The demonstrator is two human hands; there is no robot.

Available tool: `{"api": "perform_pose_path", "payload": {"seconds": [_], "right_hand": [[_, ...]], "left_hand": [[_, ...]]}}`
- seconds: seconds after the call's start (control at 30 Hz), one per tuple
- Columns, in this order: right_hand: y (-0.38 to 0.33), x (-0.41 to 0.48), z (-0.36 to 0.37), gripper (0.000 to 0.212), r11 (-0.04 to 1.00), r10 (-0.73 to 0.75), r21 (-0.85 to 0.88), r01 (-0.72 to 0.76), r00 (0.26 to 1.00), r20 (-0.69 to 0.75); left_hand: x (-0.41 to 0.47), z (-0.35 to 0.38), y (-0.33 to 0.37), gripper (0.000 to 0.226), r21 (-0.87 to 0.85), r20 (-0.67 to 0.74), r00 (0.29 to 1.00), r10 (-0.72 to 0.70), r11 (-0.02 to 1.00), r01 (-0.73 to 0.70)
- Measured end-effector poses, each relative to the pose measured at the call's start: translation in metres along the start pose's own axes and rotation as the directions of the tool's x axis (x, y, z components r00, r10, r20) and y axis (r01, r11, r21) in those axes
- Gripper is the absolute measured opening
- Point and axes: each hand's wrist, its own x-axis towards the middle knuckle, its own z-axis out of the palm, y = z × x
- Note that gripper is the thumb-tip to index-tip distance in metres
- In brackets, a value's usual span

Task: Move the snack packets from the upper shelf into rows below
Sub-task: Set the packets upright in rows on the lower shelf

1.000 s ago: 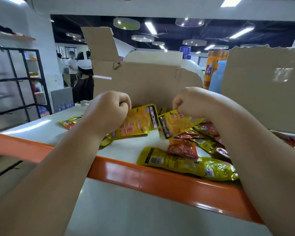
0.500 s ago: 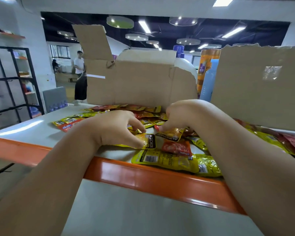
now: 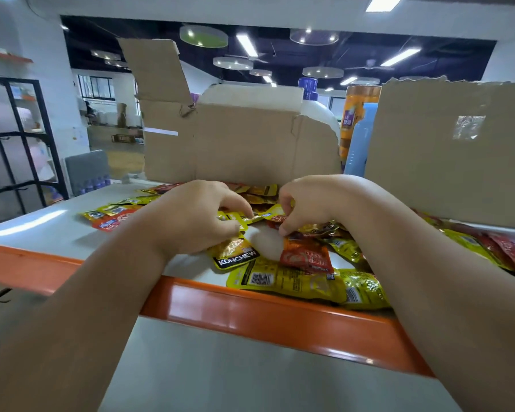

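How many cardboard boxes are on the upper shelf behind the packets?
2. An open box stands in the middle, behind the snack packets; a second box stands at the right of the view. Others could be hidden behind these.

The snack packets (image 3: 295,281) lie heaped on the upper shelf (image 3: 57,230), just behind its front rail (image 3: 250,310), and trail toward 10 and 3 o'clock. Both hands sit on the heap with fingers curled into the packets, the left hand (image 3: 191,218) at 9 o'clock of the right hand (image 3: 309,203). An open carton (image 3: 241,144) stands at 12 o'clock behind the heap and a second carton (image 3: 452,150) at 2 o'clock, with bottles (image 3: 359,144) between them. A rack (image 3: 15,138) stands off the shelf at 10 o'clock. The lower shelf (image 3: 220,367) lies at 6 o'clock, below the rail.
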Motion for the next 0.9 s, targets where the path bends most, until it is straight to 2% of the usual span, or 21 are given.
{"api": "perform_pose_path", "payload": {"seconds": [0.07, 0.13, 0.23, 0.3, 0.4, 0.47, 0.53, 0.67, 0.9], "right_hand": [[0.001, 0.001, 0.000, 0.043, 1.000, -0.009, 0.010, 0.009, 1.000, -0.013], [0.002, 0.001, 0.000, 0.042, 1.000, -0.018, 0.012, 0.018, 1.000, -0.017], [0.003, 0.000, -0.002, 0.042, 1.000, -0.025, 0.017, 0.025, 1.000, -0.013], [0.004, -0.001, -0.003, 0.043, 1.000, -0.021, 0.009, 0.021, 1.000, -0.006], [0.004, -0.001, -0.003, 0.045, 1.000, -0.020, 0.007, 0.020, 1.000, -0.002], [0.006, 0.001, -0.002, 0.044, 1.000, -0.012, 0.018, 0.012, 1.000, -0.008], [0.007, 0.003, -0.001, 0.044, 1.000, -0.007, 0.024, 0.007, 1.000, -0.013], [0.008, 0.004, -0.002, 0.042, 1.000, -0.010, 0.027, 0.010, 1.000, -0.006], [0.013, 0.008, -0.001, 0.038, 0.997, -0.005, 0.071, 0.009, 0.998, -0.068]], "left_hand": [[0.000, 0.002, -0.001, 0.029, 0.126, 0.047, 0.998, -0.043, 0.991, 0.037], [0.000, 0.003, 0.000, 0.036, 0.159, 0.062, 0.997, -0.049, 0.987, 0.039], [-0.003, -0.001, 0.005, 0.026, 0.024, 0.088, 0.996, 0.019, 0.999, -0.021], [-0.006, -0.005, 0.007, 0.026, -0.004, 0.040, 0.999, 0.035, 0.999, -0.035], [-0.008, -0.008, 0.004, 0.048, 0.142, -0.043, 0.994, -0.098, 0.984, 0.103], [-0.009, -0.008, 0.003, 0.056, 0.233, -0.013, 0.975, -0.223, 0.947, 0.220], [-0.009, -0.007, 0.005, 0.056, 0.253, 0.028, 0.962, -0.272, 0.933, 0.257], [-0.009, -0.007, 0.006, 0.056, 0.212, 0.039, 0.964, -0.263, 0.945, 0.249], [-0.009, -0.007, 0.008, 0.068, 0.208, -0.072, 0.974, -0.217, 0.951, 0.227]]}}
